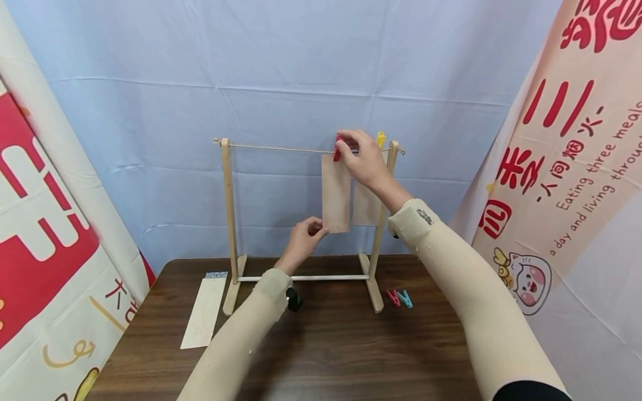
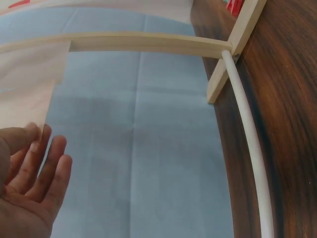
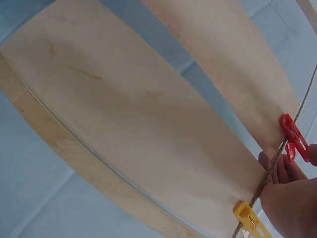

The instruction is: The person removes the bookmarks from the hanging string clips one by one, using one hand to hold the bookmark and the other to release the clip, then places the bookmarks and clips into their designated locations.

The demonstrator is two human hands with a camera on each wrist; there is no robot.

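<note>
A pale paper strip (image 1: 335, 195) hangs from a thin string (image 1: 281, 148) stretched across a wooden frame (image 1: 229, 206). Thumb and fingers of my right hand (image 1: 365, 159) pinch a red clothespin (image 3: 292, 133), which sits on the string at the strip's top edge. Lower down, my left hand (image 1: 302, 240) pinches the bottom left corner of that strip between thumb and forefinger, its other fingers loosely extended in the left wrist view. A second strip (image 3: 133, 104) hangs beside it to the right, under a yellow clothespin (image 3: 247, 218) close to the frame's right post.
On the brown table (image 1: 321, 345), a pink clothespin (image 1: 393, 298) and a blue clothespin (image 1: 404, 299) lie right of the frame's foot. More pale paper (image 1: 204, 312) lies at the left, by the other foot. A white bar (image 1: 301, 278) joins the feet.
</note>
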